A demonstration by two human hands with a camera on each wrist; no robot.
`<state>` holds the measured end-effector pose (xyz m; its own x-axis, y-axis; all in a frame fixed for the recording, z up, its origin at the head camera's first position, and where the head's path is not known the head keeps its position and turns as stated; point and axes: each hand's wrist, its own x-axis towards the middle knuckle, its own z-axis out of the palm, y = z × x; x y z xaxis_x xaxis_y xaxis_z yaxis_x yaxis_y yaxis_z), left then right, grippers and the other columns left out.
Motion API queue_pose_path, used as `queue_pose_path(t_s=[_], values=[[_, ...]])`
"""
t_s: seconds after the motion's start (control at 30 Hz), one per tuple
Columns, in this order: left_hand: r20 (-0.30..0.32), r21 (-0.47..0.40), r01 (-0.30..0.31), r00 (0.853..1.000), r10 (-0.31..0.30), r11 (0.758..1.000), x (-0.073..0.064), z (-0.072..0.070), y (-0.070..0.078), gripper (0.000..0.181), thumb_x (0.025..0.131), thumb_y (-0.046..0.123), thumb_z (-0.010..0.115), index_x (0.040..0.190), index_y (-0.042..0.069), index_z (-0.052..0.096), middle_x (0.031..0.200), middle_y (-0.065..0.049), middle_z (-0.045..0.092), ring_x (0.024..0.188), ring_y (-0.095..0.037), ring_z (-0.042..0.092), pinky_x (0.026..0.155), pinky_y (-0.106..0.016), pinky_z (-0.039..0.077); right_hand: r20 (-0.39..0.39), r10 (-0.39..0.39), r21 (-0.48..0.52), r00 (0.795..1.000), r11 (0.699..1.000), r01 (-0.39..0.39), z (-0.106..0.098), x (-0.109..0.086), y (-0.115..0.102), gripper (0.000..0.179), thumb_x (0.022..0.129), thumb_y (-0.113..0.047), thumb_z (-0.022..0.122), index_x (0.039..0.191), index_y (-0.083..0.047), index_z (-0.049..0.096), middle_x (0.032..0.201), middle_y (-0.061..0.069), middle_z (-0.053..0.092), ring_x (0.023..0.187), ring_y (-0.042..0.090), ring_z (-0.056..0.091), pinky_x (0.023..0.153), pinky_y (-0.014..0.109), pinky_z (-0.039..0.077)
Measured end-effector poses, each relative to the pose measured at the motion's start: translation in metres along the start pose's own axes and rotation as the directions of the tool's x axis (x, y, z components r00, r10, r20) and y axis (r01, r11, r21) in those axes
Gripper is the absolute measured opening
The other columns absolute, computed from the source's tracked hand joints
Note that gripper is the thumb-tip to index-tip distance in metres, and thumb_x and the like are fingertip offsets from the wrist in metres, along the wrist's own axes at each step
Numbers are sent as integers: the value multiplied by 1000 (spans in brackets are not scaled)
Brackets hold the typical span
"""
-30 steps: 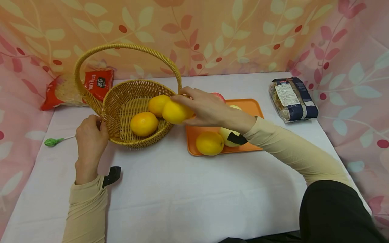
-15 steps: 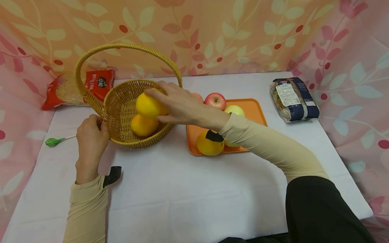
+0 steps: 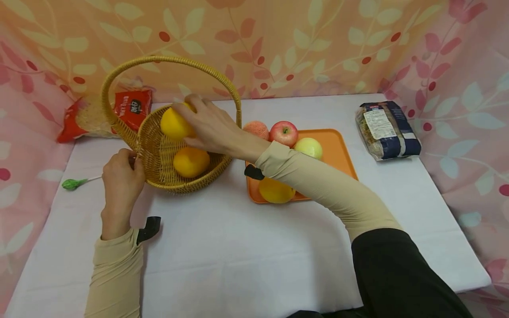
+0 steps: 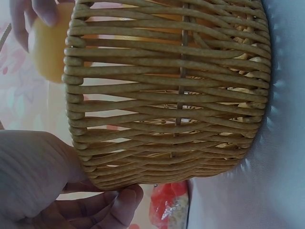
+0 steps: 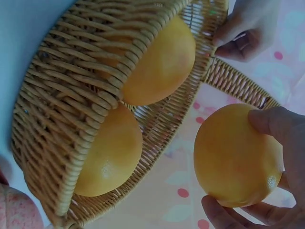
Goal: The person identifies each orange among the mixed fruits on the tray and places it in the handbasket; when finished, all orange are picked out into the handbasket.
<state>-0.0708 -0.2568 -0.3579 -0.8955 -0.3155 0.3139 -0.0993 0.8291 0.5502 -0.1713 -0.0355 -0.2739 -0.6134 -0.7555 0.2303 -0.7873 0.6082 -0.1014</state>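
My right hand point(image 3: 216, 130) grips a yellow orange point(image 3: 173, 126) above the wicker basket point(image 3: 187, 187), under its arched handle. The fingers and thumb curl round the fruit in the right wrist view. Two more oranges lie in the basket: one orange point(image 3: 191, 162) shows from the head, and the right wrist view adds another orange point(image 5: 112, 150), hidden from the head by my right arm. My left hand point(image 3: 123, 181) pinches the basket's left rim between thumb and fingers. To the right, an orange tray point(image 3: 339, 154) carries another orange point(image 3: 275, 192), partly under my sleeve.
A red apple point(image 3: 284, 133), a pink speckled fruit point(image 3: 256, 128) and a pale green fruit point(image 3: 309, 148) sit at the tray. Behind the basket lies a red bag point(image 3: 133, 108). A navy packet point(image 3: 385, 130) stands far right. A green-tipped stick point(image 3: 73, 184) lies left.
My right hand has carried the orange leftward from the basket's right rim to over its far left part. The left hand keeps its hold on the rim.
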Motion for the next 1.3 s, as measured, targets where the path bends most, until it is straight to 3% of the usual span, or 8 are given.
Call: queue_pose_path(t_s=[0.3, 0.57, 0.83, 1.03, 1.3], values=[[19, 1, 6, 1000, -6, 1000, 1, -1, 0, 29, 93, 6, 50, 109, -15, 61, 87, -29, 59, 76, -40, 53, 62, -38, 37, 47, 61, -45, 997, 997, -59, 4, 21, 1, 62, 94, -42, 54, 149, -21, 34, 144, 11, 39, 113, 25, 54, 84, 27, 53], [32, 0, 16, 999, -16, 1000, 2, -2, 1, 29, 94, 7, 50, 110, -15, 60, 87, -29, 59, 76, -39, 53, 62, -37, 37, 12, 116, -85, 993, 990, -114, 11, 32, 3, 61, 93, -42, 57, 142, -17, 29, 131, 8, 45, 102, 25, 53, 77, 26, 51], [7, -11, 2, 1000, -2, 1000, 0, 0, 0, 27, 93, 5, 50, 106, -15, 61, 85, -29, 59, 75, -40, 53, 63, -40, 36, 50, 112, -154, 992, 983, -103, 22, 41, 5, 53, 94, -44, 58, 141, -23, 42, 136, 8, 48, 112, 26, 50, 87, 29, 50], [13, -9, 6, 1000, -6, 1000, 0, 1, 0, 28, 93, 6, 50, 107, -15, 62, 86, -29, 60, 76, -41, 54, 64, -42, 37, 110, 141, -118, 984, 985, -128, 32, 46, 3, 53, 97, -43, 54, 145, -26, 41, 143, 11, 42, 124, 25, 47, 92, 31, 51], [16, -9, 9, 1000, -9, 1000, 0, -2, 0, 28, 93, 6, 49, 107, -15, 62, 85, -29, 59, 75, -40, 53, 63, -40, 37, 109, 141, -91, 984, 987, -131, 43, 50, 2, 47, 98, -39, 53, 141, -23, 43, 135, 10, 43, 116, 24, 51, 86, 29, 53]])
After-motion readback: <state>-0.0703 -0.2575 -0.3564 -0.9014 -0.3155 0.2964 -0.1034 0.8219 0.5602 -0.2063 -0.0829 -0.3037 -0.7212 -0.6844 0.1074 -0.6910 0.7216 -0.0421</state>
